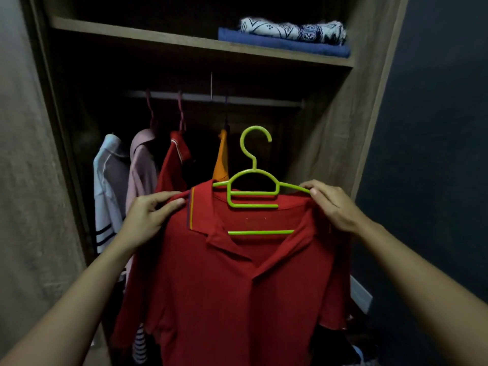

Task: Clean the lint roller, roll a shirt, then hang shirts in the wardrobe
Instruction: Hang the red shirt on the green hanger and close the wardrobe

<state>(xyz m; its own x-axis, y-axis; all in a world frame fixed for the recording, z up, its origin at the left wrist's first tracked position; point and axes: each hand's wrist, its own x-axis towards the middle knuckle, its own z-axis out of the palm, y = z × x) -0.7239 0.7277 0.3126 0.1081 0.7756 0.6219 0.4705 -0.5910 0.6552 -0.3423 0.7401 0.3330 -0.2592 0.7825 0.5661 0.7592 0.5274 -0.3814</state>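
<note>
Holding the red shirt (237, 286) up before the wardrobe (369, 101), the left hand (150, 215) and right hand (332, 204) each pinch a shoulder in their fingers, over the green hanger (253, 180) already threaded inside. Several hung shirts (142, 165) crowd the rail (264, 100). I'd judge hooking this one comes next; the lint roller isn't visible.

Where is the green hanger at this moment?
Head view, centre: the green hanger sits in the collar of the red shirt, held between the left hand and right hand, its hook below the wardrobe rail.
</note>
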